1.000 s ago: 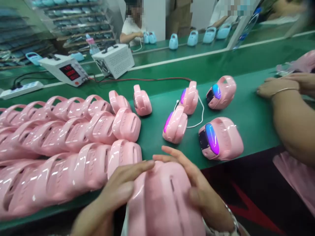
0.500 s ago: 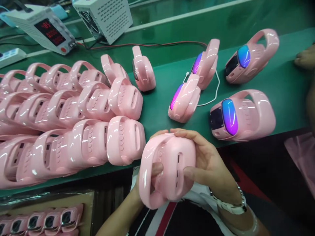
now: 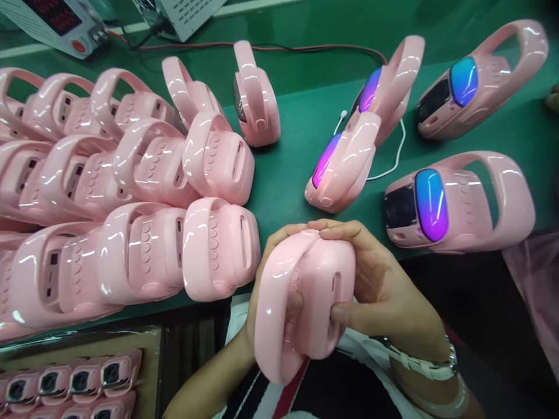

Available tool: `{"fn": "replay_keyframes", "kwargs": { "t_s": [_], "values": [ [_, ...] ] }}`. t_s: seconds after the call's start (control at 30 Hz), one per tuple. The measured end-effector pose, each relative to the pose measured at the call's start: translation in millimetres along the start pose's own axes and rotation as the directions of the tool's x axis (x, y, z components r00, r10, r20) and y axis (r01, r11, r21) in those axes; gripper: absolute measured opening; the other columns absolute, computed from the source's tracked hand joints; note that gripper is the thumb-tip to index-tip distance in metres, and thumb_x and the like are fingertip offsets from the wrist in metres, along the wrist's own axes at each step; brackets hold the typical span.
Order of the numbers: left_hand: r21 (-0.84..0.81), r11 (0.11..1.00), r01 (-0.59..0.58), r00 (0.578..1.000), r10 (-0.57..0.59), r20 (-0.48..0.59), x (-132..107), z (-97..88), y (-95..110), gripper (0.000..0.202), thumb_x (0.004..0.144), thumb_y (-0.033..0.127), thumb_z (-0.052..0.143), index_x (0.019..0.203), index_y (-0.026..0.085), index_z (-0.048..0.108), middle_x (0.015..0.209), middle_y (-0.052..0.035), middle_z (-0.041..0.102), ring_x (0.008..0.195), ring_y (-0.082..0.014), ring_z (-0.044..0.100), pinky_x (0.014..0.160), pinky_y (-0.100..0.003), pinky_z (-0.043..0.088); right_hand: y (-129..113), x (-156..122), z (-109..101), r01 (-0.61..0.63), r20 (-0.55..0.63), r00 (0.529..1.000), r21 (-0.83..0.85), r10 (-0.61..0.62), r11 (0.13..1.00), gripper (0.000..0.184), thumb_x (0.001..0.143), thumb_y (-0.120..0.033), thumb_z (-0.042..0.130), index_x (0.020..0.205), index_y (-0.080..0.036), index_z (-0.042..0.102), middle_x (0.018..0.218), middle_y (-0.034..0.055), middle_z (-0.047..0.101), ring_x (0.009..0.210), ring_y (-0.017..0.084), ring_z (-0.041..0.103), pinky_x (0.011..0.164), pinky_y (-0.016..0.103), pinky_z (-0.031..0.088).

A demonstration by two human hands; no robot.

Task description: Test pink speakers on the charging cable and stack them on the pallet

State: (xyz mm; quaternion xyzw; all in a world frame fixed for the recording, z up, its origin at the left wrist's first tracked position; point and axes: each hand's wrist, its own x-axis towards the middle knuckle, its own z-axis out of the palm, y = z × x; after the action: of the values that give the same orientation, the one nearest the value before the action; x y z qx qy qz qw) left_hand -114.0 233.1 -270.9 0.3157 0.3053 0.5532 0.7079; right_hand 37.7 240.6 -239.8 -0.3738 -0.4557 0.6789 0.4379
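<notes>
Both my hands hold a glossy pink portable speaker (image 3: 317, 291) with a loop handle, just off the front edge of the green bench. My left hand (image 3: 269, 250) wraps its far-left side, the thumb passing through the handle opening onto the button row. On the right, my right hand (image 3: 382, 285) grips the body, with its thumb at the slotted port recess and its fingers over the top edge. The speaker's front is turned away and hidden. Closest on the bench is another pink speaker (image 3: 248, 244), left of my hands.
Rows of matching speakers fill the left. To the right lie lit speakers (image 3: 430, 206) with blue-purple displays, one pair near a white cable (image 3: 391, 169). A power supply (image 3: 65, 26) stands back left. Below left, a cardboard box (image 3: 151, 361) holds small pink parts with dark round centres.
My view has shifted, so the bench items appear higher and more spread out. The held speaker is turned slightly, with both hands keeping the same grip.
</notes>
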Motion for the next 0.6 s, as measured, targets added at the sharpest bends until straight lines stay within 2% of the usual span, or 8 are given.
{"fn": "replay_keyframes", "kwargs": {
  "t_s": [0.17,0.37,0.5,0.6],
  "values": [
    [-0.027,0.995,0.099,0.994,-0.1,-0.047,-3,6.8,11,0.06,0.059,0.042,0.081,0.113,0.031,0.057,0.128,0.001,0.055,0.123,-0.0322,0.048,0.105,-0.044,0.043,1,4,-4,0.027,0.042,0.999,-0.01,-0.027,1.0,0.06,0.06,-0.01,0.082,0.111,-0.03,0.059,0.131,0.0038,0.049,0.121,0.026,0.05,0.096,0.037,0.048],
    [-0.051,0.999,0.017,0.999,-0.015,0.035,-1,5.5,5,0.063,0.06,0.041,0.08,0.116,0.025,0.056,0.13,-0.0054,0.054,0.124,-0.0346,0.047,0.106,-0.046,0.041,3,3,-8,0.074,0.048,0.996,-0.026,-0.073,0.997,0.061,0.058,-0.013,0.083,0.111,-0.032,0.059,0.129,0.0044,0.049,0.122,0.029,0.049,0.096,0.043,0.047],
    [0.012,1.0,0.027,0.998,-0.028,0.057,0,5.3,9,0.06,0.062,0.043,0.081,0.116,0.03,0.056,0.132,-0.0012,0.053,0.127,-0.0319,0.046,0.11,-0.046,0.038,0,-2,-5,0.124,0.05,0.992,-0.094,-0.12,0.988,0.063,0.057,-0.012,0.083,0.111,-0.033,0.059,0.129,0.0041,0.049,0.124,0.03,0.049,0.098,0.044,0.047],
    [0.108,0.994,0.016,0.997,-0.024,0.072,-1,4.1,15,0.06,0.064,0.046,0.078,0.118,0.031,0.057,0.133,0.0004,0.053,0.126,-0.0328,0.048,0.112,-0.05,0.036,-3,-1,-4,0.157,0.037,0.987,-0.159,-0.153,0.975,0.064,0.056,-0.011,0.084,0.111,-0.032,0.059,0.133,0.0041,0.049,0.128,0.031,0.046,0.102,0.045,0.044]
  ]
}}
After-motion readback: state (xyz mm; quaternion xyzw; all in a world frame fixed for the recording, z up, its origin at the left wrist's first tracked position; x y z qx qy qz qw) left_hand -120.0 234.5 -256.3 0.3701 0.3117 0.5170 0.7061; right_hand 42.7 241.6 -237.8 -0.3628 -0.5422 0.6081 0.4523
